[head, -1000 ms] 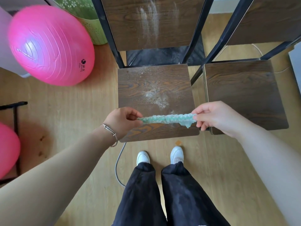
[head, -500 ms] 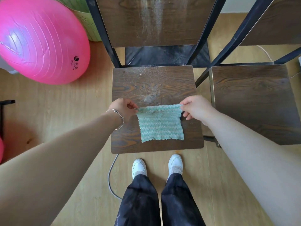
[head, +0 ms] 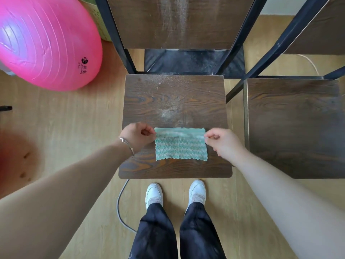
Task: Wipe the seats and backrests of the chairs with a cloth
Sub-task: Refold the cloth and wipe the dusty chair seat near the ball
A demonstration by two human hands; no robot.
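Two top corners of the cloth [head: 181, 146] are pinched between thumb and fingers [head: 149, 132], one by the left hand [head: 137, 136], one by the right hand [head: 223, 142], spreading it over the near half of the seat [head: 173, 101]; whether it touches is unclear. It looks light, soft and limp: corners suit spreading, a flat palm suits wiping the dusty seat and backrest [head: 177, 21].

The pink exercise ball [head: 44, 43] carries a small round black logo with short lines of black print beneath it, too small and blurred to read.
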